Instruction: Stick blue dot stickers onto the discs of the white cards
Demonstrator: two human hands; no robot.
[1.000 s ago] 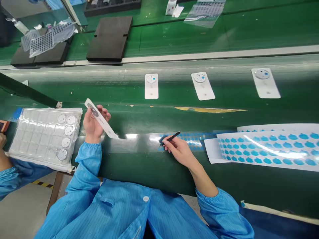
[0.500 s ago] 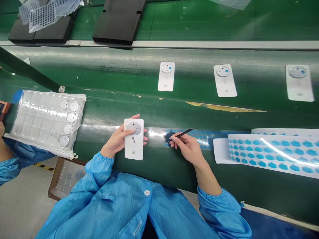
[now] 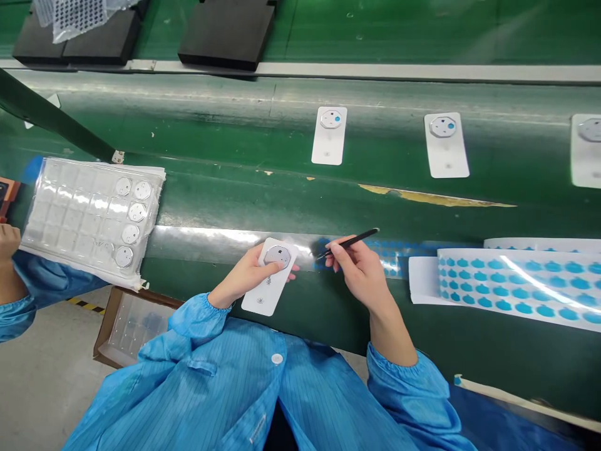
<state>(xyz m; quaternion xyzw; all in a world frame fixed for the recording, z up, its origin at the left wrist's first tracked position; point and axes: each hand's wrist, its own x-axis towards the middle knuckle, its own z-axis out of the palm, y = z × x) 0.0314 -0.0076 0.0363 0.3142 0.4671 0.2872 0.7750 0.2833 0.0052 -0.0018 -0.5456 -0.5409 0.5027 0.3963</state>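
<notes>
My left hand grips a white rectangular plate with a grey round disc near its top end, held tilted over the near edge of the green bench. My right hand pinches black tweezers, whose tips point left at a strip of blue stickers just right of the plate. The tweezer tips sit a short gap from the plate's disc. Whether a sticker is in the tips I cannot tell.
Three white plates with blue-dotted discs lie on the green belt beyond. Sheets of blue stickers lie at right. A clear tray with several round discs sits at left, beside another person's sleeve. Black foam blocks lie far back.
My left hand brought the white plate down from a raised position at left and tilted it close to the tweezers. The plates on the belt shifted right. My right hand stayed at the sticker strip.
</notes>
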